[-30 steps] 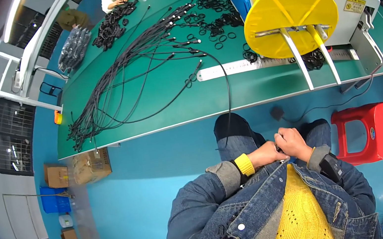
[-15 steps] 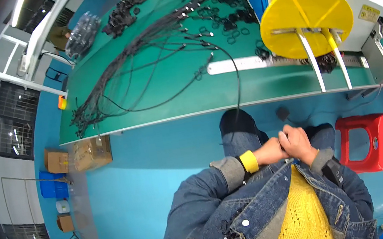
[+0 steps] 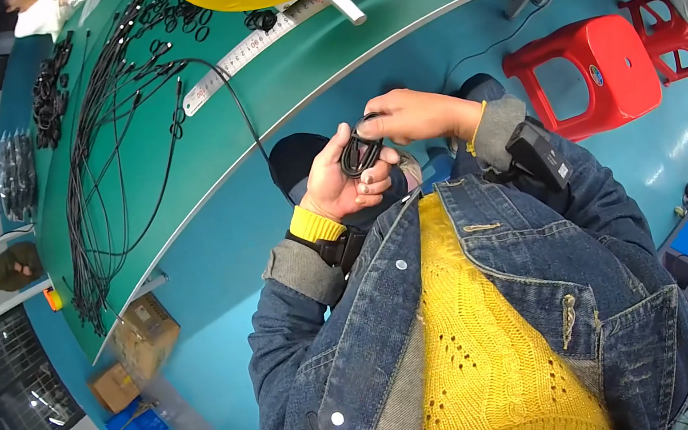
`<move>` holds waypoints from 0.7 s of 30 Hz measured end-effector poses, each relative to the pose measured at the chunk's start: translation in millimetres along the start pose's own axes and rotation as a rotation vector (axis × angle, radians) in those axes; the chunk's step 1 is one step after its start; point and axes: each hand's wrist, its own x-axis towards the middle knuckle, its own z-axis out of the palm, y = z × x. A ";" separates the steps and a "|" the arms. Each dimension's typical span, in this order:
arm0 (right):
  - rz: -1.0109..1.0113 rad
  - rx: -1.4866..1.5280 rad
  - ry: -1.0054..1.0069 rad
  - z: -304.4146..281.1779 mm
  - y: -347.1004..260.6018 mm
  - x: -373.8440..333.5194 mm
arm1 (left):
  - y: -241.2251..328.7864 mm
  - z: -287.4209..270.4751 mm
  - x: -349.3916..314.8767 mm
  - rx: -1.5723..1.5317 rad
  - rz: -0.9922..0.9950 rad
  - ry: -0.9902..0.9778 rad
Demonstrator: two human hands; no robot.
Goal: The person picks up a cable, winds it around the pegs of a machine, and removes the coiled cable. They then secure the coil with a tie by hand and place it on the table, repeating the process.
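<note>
My left hand (image 3: 339, 184) grips a small coil of black cable (image 3: 360, 155) held in front of my chest, below the tabletop's (image 3: 294, 70) near edge; its far side is hidden by my fingers. My right hand (image 3: 409, 115) pinches the glossy loop's top.

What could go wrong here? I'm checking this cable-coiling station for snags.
The small coil of black cable sits loosely between the left hand and the right hand, so loops might spring open. Its free end trails up over the green workbench edge towards the loose black cables and could drag or tangle them.
</note>
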 end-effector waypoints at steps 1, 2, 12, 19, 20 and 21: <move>-0.192 -0.084 0.021 2.1 2.2 -4.0 | 0.5 2.7 -0.3 0.033 -0.007 -0.035; -0.191 -0.084 0.025 4.4 3.9 -6.5 | 0.8 5.6 0.3 0.066 -0.014 -0.070; -0.134 -0.185 0.179 0.5 5.8 -9.1 | 6.0 24.5 -5.9 0.880 0.288 0.585; -0.326 -0.524 0.002 14.9 13.8 -11.8 | 6.5 37.4 3.6 1.076 0.082 0.285; -0.367 -0.528 -0.004 16.2 9.5 -14.5 | 1.2 43.0 3.5 1.038 0.010 0.430; -0.224 -0.346 0.066 22.3 0.2 -21.0 | -7.5 46.3 -2.6 0.976 0.020 0.551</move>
